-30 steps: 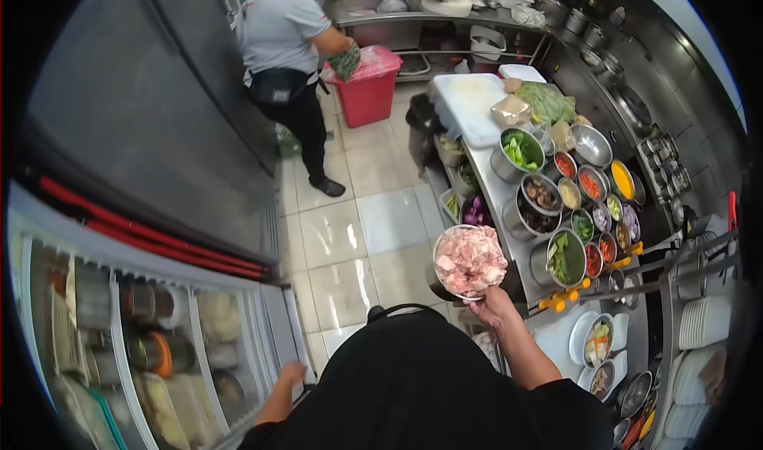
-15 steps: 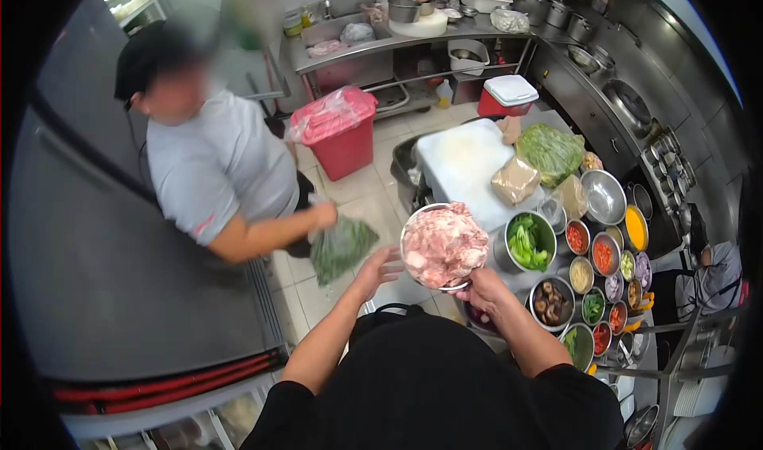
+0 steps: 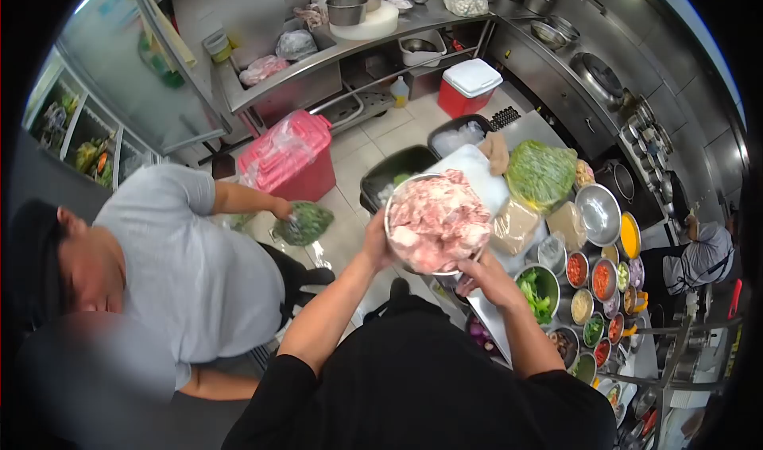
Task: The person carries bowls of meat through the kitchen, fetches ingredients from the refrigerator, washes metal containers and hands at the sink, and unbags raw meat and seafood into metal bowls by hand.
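A round metal bowl (image 3: 389, 226) heaped with raw pinkish meat (image 3: 439, 218) is held up in front of my body. My left hand (image 3: 377, 245) grips its left side, fingers partly hidden against the wall. At the lower right rim, my right hand (image 3: 486, 277) holds on with thumb and fingers. Behind the bowl is a white board (image 3: 483, 172). A bowl of green peppers or leaves (image 3: 539, 292) stands just right of my right hand.
A co-worker in grey (image 3: 187, 247) stands at the left, holding a bag of greens (image 3: 304, 223). Beyond are a pink bin (image 3: 291, 157) and a red-and-white cooler (image 3: 470, 84). Several ingredient bowls crowd the right, with another person (image 3: 703, 255) past them.
My left hand has come onto the bowl's left side. The view has shifted, and the co-worker now appears lower and farther left, with an open glass door behind.
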Demonstrator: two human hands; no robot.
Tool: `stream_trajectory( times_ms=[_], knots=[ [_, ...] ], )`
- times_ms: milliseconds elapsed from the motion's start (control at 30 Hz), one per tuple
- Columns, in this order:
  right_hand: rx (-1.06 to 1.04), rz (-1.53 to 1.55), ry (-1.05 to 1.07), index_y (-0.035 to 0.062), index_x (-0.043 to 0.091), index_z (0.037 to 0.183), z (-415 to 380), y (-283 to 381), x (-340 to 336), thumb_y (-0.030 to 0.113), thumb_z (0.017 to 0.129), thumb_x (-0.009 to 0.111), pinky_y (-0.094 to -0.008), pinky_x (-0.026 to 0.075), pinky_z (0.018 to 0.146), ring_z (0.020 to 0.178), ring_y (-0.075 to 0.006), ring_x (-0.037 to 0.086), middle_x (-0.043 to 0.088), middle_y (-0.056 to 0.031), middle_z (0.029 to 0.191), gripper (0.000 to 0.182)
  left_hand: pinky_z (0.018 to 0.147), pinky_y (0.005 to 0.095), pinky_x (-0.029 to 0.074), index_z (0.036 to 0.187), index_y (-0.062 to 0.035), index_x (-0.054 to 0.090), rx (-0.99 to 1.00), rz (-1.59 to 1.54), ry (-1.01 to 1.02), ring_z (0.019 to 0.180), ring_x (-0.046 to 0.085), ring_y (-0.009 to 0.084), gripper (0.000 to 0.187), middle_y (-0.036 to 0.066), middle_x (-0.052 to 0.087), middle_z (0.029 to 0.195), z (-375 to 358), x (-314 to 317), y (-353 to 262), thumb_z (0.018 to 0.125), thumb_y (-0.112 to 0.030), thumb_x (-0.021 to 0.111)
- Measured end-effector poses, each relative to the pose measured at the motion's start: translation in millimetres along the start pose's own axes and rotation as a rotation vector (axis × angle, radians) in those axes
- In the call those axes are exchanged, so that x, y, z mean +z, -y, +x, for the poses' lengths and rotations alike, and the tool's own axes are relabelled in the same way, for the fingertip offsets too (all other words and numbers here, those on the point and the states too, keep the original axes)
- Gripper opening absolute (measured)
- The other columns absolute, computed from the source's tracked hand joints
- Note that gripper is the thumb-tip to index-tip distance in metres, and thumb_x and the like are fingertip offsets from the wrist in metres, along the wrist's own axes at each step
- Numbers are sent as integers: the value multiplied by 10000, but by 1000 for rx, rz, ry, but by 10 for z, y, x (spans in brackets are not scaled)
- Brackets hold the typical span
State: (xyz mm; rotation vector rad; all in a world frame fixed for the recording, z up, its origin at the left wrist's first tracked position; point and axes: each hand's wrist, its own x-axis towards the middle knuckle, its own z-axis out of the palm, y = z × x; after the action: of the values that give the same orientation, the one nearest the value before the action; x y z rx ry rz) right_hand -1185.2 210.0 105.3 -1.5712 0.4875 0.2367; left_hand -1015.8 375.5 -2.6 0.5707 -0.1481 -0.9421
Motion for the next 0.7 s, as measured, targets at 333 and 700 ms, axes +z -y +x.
stream_trajectory(
  times_ms=[333,700],
  knots=[
    [-432,-314,-472,-32,211,1472,1368,311,-389,351,548,960,-387,376,1092,1314,-281,459,466,-198,1405,1250,1141,440,330,1422,-70,440,-32,-73,191,1332,456,274,557,109,475,1461,1642,2,-621,987,-418,451],
    [-686,89,-413,-2,316,1413,2923,1350,-304,165,524,972,-395,471,1031,1216,-252,536,496,-126,1344,1117,1160,398,272,1532,-101,213,40,174,418,1413,323,235,927,80,310,1537,2617,-229,-2234,818,-427,705]
  ],
)
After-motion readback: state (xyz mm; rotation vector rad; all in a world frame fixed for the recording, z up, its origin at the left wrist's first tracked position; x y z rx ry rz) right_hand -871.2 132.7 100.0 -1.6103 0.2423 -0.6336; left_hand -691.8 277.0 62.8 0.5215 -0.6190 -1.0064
